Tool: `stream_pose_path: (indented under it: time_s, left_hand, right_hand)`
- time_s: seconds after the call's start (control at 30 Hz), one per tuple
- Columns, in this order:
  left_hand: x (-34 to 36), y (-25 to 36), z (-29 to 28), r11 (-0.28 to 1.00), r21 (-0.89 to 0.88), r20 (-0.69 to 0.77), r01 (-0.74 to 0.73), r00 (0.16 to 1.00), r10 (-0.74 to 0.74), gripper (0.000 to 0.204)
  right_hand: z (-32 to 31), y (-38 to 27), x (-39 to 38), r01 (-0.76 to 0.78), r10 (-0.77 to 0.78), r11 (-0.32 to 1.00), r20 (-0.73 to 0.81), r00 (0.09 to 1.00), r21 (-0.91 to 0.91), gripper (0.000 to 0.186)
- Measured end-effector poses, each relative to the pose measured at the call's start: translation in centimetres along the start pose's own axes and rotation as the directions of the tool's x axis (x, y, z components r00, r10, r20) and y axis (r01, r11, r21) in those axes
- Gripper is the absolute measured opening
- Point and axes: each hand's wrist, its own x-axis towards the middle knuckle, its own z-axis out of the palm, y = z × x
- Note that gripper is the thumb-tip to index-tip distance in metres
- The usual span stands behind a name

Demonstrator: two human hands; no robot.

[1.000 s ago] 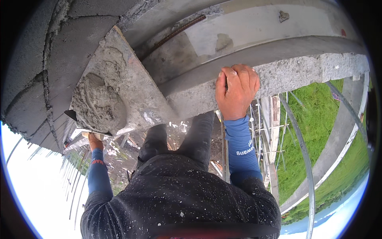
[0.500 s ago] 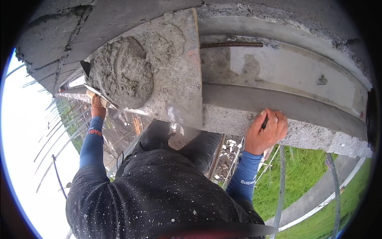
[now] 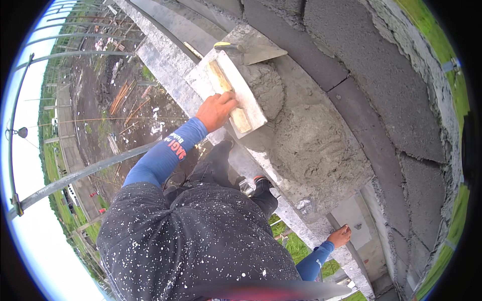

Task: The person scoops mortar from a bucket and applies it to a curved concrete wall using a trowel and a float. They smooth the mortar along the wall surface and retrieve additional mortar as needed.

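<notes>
Two bare hands show, well apart, reaching out from a dark, white-specked shirt (image 3: pixel 201 231) with blue sleeves (image 3: pixel 165 155). The left hand (image 3: pixel 218 110) has its grip closed over the wooden handle (image 3: pixel 241 120) of a flat plastering float (image 3: pixel 246 100), palm down, with handle showing on both sides of the fingers. The float sits at the left side of a broad, mortar-coated board (image 3: pixel 319 203), its pale plate beside the wet grey mortar (image 3: pixel 311 140). That mortar forms a wide, lumpy heap over the middle of the board, thinning toward the upper end. Just beyond the float, at that upper end, lies a pointed trowel (image 3: pixel 263 53), its yellow and black handle to the left and its blade to the right. The right hand (image 3: pixel 340 236) is past the board's lower corner, by the edge of the concrete ledge (image 3: pixel 168 65); it is small in view, and I cannot tell whether its grip is clenched or released. Dark grey blockwork (image 3: pixel 371 110) with open joints curves along the right of the board. At the left, a metal pipe (image 3: pixel 85 170) slants above debris-strewn ground (image 3: pixel 115 90) far below.
</notes>
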Motion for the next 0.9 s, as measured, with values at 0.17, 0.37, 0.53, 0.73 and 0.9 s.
stream_pose_path:
  time_s: [0.17, 0.37, 0.53, 0.73, 0.9]
  left_hand:
    - [-0.2, -6.7, -6.3, 0.969, -0.225, -0.319, -0.103, 0.947, 0.027, 0.026]
    - [-2.4, -17.8, -6.4, 0.493, -0.869, -0.262, 0.04, 0.807, -0.529, 0.041]
    - [-5.3, -25.5, -5.9, 0.693, -0.716, -0.482, 0.081, 0.66, -0.576, 0.044]
    - [-6.1, -27.2, -11.5, 0.785, -0.591, -0.559, 0.183, 0.609, -0.563, 0.059]
    - [-10.9, -29.3, -11.5, 0.791, -0.567, -0.577, 0.23, 0.574, -0.581, 0.042]
  right_hand:
    - [-7.0, -16.2, -0.3, 0.178, -0.154, 0.971, -0.152, 0.976, 0.157, 0.039]
    - [-12.9, -41.3, -8.1, 0.606, -0.597, 0.721, -0.141, 0.79, 0.338, 0.021]
    - [-12.5, -57.2, -15.4, 0.679, -0.879, 0.456, 0.171, 0.446, 0.575, 0.017]
    - [-5.2, -70.9, -24.2, 0.827, -0.971, 0.139, 0.239, 0.005, 0.545, 0.039]
    - [0.0, -76.5, -25.1, 0.863, -0.987, 0.093, 0.16, 0.015, 0.496, 0.028]
